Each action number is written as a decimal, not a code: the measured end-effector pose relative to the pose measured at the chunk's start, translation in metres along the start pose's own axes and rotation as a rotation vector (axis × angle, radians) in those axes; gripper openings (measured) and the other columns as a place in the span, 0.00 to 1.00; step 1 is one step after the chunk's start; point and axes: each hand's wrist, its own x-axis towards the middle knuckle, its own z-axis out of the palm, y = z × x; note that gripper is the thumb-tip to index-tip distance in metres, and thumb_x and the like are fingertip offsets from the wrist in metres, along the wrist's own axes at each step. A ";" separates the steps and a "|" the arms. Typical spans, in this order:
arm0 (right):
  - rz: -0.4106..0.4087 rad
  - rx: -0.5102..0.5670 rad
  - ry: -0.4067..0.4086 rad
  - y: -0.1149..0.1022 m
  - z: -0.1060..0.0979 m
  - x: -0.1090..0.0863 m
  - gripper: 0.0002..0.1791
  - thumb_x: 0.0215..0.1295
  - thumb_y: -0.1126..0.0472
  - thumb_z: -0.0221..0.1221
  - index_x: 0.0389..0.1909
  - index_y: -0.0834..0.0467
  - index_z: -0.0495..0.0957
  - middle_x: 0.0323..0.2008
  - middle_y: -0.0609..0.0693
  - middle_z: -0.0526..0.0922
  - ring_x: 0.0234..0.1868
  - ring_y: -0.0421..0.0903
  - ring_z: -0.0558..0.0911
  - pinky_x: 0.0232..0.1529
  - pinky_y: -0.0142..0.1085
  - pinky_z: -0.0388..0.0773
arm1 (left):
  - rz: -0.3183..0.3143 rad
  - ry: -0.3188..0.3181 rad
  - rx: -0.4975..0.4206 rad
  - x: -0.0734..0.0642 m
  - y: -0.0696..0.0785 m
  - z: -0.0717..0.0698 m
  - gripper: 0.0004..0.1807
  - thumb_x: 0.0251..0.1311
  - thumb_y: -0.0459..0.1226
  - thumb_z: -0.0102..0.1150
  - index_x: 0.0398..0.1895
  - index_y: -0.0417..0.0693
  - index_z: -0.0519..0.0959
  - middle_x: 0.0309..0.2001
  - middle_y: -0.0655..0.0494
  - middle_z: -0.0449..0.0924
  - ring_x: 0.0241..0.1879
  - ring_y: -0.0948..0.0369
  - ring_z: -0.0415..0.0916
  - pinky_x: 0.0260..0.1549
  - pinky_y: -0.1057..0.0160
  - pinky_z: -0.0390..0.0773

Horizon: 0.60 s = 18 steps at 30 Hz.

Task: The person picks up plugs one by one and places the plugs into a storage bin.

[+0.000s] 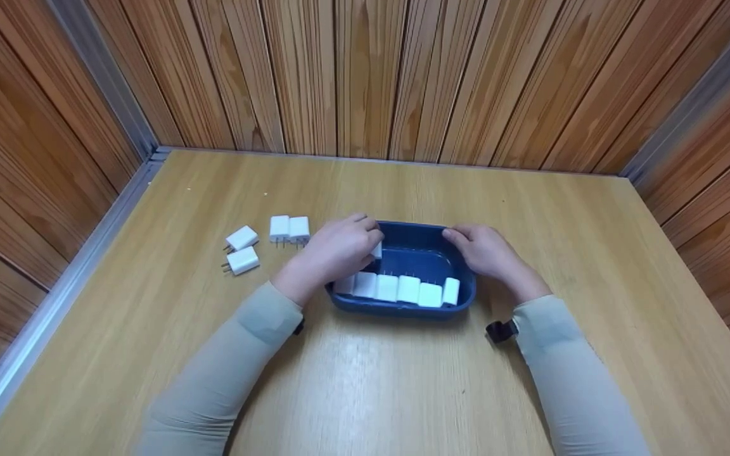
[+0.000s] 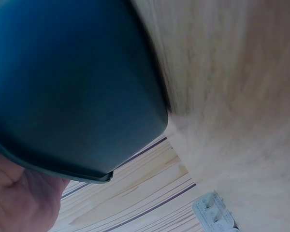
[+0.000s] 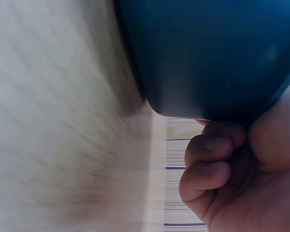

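Counter point(image 1: 365, 380) is walled by panels point(image 1: 365, 76); tray point(image 1: 412, 261), lengthwise nine-to-three o'clock, is gripped by curled right hand point(image 1: 486, 252), charger point(image 1: 377, 251) by left hand point(image 1: 345, 244)

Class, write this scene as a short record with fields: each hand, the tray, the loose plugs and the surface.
Left hand: holds a plug, partly hidden, at the tray
Right hand: grips the tray's right end
Tray: dark blue, row of white plugs along its near side
Loose plugs: four, left of the tray
Surface: wooden table
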 end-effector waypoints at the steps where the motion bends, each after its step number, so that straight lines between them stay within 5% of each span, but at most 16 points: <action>1: -0.001 -0.002 0.000 0.000 0.000 0.000 0.30 0.92 0.42 0.45 0.75 0.60 0.77 0.66 0.61 0.84 0.63 0.58 0.81 0.73 0.62 0.73 | 0.004 -0.002 0.000 0.000 0.000 0.001 0.17 0.78 0.39 0.69 0.64 0.43 0.86 0.61 0.47 0.86 0.62 0.52 0.81 0.62 0.54 0.83; 18: -0.003 -0.019 0.002 0.002 0.001 0.002 0.31 0.93 0.43 0.45 0.77 0.62 0.75 0.69 0.63 0.82 0.66 0.60 0.80 0.75 0.63 0.71 | 0.030 -0.018 0.009 -0.001 0.004 0.008 0.15 0.79 0.37 0.68 0.62 0.42 0.88 0.62 0.45 0.87 0.64 0.49 0.82 0.64 0.51 0.83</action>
